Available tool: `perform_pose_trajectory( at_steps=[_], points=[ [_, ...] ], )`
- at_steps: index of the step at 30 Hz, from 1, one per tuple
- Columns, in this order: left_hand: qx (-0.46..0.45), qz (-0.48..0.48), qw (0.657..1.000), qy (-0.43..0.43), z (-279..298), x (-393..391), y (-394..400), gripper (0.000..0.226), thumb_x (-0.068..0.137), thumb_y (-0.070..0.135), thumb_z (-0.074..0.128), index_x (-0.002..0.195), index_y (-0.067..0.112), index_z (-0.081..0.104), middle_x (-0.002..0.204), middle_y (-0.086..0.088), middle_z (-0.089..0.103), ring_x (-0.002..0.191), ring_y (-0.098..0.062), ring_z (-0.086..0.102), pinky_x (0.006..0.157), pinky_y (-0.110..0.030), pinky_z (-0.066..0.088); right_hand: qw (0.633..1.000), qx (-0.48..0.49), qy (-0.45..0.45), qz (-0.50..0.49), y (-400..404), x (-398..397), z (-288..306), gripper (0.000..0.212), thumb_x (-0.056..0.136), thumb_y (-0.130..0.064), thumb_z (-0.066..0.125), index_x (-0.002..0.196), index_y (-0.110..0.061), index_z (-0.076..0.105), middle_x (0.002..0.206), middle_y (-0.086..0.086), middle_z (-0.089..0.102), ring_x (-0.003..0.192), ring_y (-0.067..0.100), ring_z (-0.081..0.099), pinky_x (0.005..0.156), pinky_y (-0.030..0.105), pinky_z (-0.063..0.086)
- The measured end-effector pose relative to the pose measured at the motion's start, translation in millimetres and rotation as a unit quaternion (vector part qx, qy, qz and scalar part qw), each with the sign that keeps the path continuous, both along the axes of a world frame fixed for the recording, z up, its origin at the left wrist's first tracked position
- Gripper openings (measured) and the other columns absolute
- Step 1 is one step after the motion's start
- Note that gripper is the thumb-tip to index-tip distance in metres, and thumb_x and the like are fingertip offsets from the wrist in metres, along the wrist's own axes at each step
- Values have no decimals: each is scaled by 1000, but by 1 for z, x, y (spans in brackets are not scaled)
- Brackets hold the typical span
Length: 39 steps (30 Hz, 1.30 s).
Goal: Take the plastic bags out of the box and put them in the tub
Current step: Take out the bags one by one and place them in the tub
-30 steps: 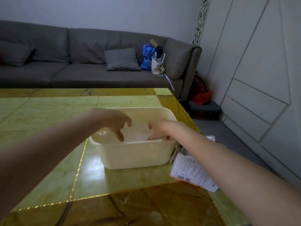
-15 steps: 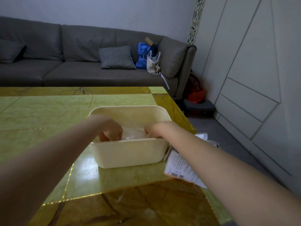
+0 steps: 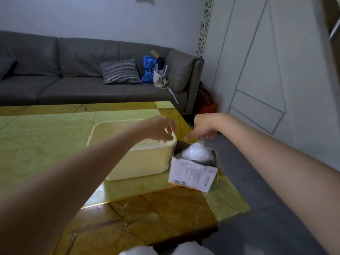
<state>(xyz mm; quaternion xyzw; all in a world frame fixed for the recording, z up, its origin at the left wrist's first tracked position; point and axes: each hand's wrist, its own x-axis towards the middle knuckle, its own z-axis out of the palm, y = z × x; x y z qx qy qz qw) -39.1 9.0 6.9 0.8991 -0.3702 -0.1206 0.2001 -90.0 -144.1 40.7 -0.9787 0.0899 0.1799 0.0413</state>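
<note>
- Two hands are in view, both empty: the left hand point(image 3: 161, 130) hovers over the right-hand end of the tub point(image 3: 143, 162) with fingers loosely spread, grasping nothing; the right hand point(image 3: 204, 128) hangs just beyond the tub's right end, above the box point(image 3: 195, 168), fingers slack and pointing down, not closed on anything.
- Plastic bags point(image 3: 197, 152) show as a crumpled white heap inside the open box, which stands touching the tub's right wall at the table point(image 3: 55, 137) edge.
- Tub contents cannot be confirmed; the left forearm hides most of the interior.
- Judged progress: at least one heap of bags remains in the box, so the transfer is not finished. The likely step in hand is a reach for the next bag.
- Obstructions: the box's label flap point(image 3: 192, 174) leans outward on the near side, away from the opening; the tub's raised wall lies between box and tub interior and must be cleared.
- Surroundings: a grey sofa point(image 3: 73, 70) stands well beyond the tub, carrying a checked cushion point(image 3: 120, 71) and a blue bag point(image 3: 150, 70).
</note>
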Motion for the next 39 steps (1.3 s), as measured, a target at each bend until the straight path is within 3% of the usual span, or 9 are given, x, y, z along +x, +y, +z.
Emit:
perform_pose_trajectory(
  at_steps=[4, 7, 13, 17, 24, 31, 33, 37, 39],
  points=[
    [12, -42, 998, -34, -12, -24, -24, 39, 87, 10, 61, 125, 10, 52, 127, -4, 57, 107, -19, 58, 80, -19, 41, 999, 12, -4, -35, -14, -16, -27, 37, 80, -37, 73, 74, -4, 57, 67, 6, 59, 59, 19, 55, 55, 26, 45],
    [31, -55, 998, -17, -22, -34, -33, 52, 86, 7, 62, 134, 13, 44, 136, -2, 51, 119, -20, 52, 93, -24, 41, 996, 39, -70, -43, -15, -17, -41, 32, 80, -23, 75, 101, -1, 63, 95, 12, 64, 85, 26, 63, 71, 32, 51],
    [14, -35, 999, -5, -37, -35, -39, 50, 85, 4, 62, 131, 10, 43, 123, -6, 62, 108, -21, 60, 86, -25, 48, 989, 98, -109, -30, -12, -17, -41, 22, 80, -14, 72, 99, -2, 70, 99, 13, 67, 92, 27, 64, 73, 32, 48],
    [28, -26, 997, -63, -36, -38, -41, 44, 84, 12, 65, 127, 14, 52, 112, -7, 66, 97, -21, 63, 81, -25, 50, 982, 149, -107, -47, -18, -19, -36, 15, 87, -13, 64, 96, -1, 69, 73, 5, 59, 62, 17, 55, 55, 22, 47],
    [52, -28, 990, -127, -30, -38, -39, 18, 87, 15, 59, 99, 13, 72, 99, -4, 71, 90, -19, 65, 80, -28, 53, 954, 266, -98, -98, -18, -20, -40, 21, 95, 5, 36, 105, 3, 54, 77, 19, 64, 62, 29, 64, 65, 36, 59],
    [-23, 6, 994, -108, -16, -27, -28, 9, 86, 14, 64, 89, 8, 70, 85, -5, 73, 67, -9, 65, 70, -21, 53, 946, 298, -64, -113, -15, -26, -36, 22, 94, 9, 35, 111, 4, 48, 81, 23, 63, 64, 29, 64, 68, 36, 56],
    [-23, 2, 993, -116, -15, -26, -27, 9, 86, 15, 64, 88, 8, 69, 83, -5, 73, 67, -9, 65, 72, -23, 53, 952, 281, -35, -111, -12, -24, -41, 22, 94, 8, 38, 115, 6, 47, 93, 27, 64, 71, 31, 64, 69, 36, 56],
    [-43, 3, 989, -139, -10, -23, -26, 10, 86, 16, 64, 89, 7, 69, 84, -7, 72, 75, -16, 65, 75, -30, 54, 959, 250, 48, -127, -16, -17, -51, 29, 99, 1, 32, 120, 13, 49, 126, 30, 55, 113, 34, 59, 79, 29, 51],
    [-65, 8, 988, -141, -6, -20, -28, 12, 86, 16, 64, 91, 5, 68, 85, -8, 70, 72, -18, 62, 73, -32, 53, 960, 245, 66, -120, -20, -17, -54, 36, 101, -3, 32, 131, 12, 44, 131, 27, 51, 120, 32, 55, 68, 19, 52]
  ],
)
